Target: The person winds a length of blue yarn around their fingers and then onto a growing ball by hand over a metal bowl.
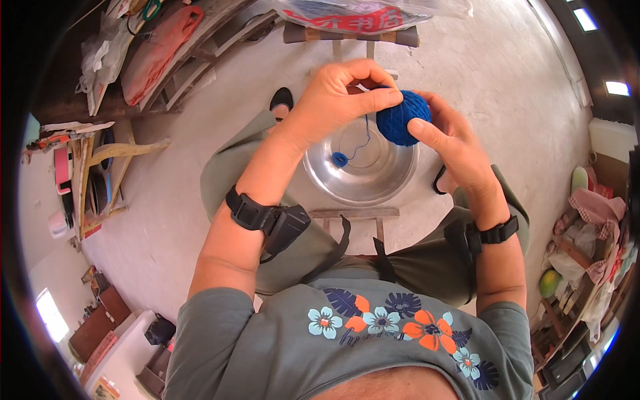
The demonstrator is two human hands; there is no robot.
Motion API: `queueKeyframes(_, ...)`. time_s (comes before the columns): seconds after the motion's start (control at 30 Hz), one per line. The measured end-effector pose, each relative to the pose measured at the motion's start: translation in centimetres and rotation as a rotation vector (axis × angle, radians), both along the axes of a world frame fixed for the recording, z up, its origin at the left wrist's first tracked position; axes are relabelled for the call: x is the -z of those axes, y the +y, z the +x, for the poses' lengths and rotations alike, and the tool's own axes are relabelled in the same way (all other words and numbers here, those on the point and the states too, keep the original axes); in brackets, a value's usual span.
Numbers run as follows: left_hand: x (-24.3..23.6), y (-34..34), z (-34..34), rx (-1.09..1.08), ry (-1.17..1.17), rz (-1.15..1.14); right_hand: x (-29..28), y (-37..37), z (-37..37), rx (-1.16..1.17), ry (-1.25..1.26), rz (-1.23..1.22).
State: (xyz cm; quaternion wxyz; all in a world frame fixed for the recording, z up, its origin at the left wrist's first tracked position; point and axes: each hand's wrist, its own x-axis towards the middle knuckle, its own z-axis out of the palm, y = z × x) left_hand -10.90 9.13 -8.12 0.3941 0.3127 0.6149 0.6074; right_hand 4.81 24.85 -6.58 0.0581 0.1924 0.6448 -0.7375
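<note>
In the left hand (333,90), up at twelve o'clock, thumb and forefinger pinched together, seemingly on the strand (368,130), though too covered there to be sure. In the right hand (460,143), toward two o'clock, a firm clasp on the blue ball of yarn (404,121), thumb in front, fingers behind. Both hands close together at the ball, held up over the half-past-one side of the metal bowl (393,175). Done, to judge by the round, full look of the ball: most of the winding in sight. Left, by the same judgement: only the short loose strand, running down from the left hand, and the little blue coil (340,159) at nine o'clock inside the bowl. Impossible to tell any length within that coil. By count: one ball, one coil, one visible strand, one bowl, two hands. Also two black wristbands (250,211), one per forearm; two dark shoes (281,98), one at eleven o'clock and one, partly hidden, at two; one printed plastic bag (360,19) on one low bench (300,35) at twelve.
</note>
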Motion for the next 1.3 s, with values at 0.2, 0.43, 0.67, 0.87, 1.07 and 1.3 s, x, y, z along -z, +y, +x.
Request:
queueKeyframes(0.2,-0.4,-0.3,-0.4,0.077,-0.019,0.021,-0.8,0.2,-0.2,-0.017,-0.021,-0.062)
queueKeyframes(0.43,-0.9,-0.4,-0.7,0.131,-0.148,-0.039,-1.3,1.4,0.7,-0.049,0.154,-0.386)
queueKeyframes(0.67,-0.5,-0.1,0.5,0.378,-0.103,-0.263,0.2,1.7,-0.3,0.277,0.226,-0.330)
queueKeyframes(0.87,-2.2,-1.2,-0.3,0.509,-0.148,-0.153,0.5,0.5,-0.3,0.136,0.159,0.255)
queueKeyframes(1.07,-1.3,-1.3,-1.1,0.158,-0.152,0.112,-1.2,0.8,0.0,-0.146,0.015,-0.031)
queueKeyframes(1.3,-0.3,-0.5,-0.5,0.168,-0.143,-0.175,0.0,1.2,0.1,0.168,0.299,-0.324)
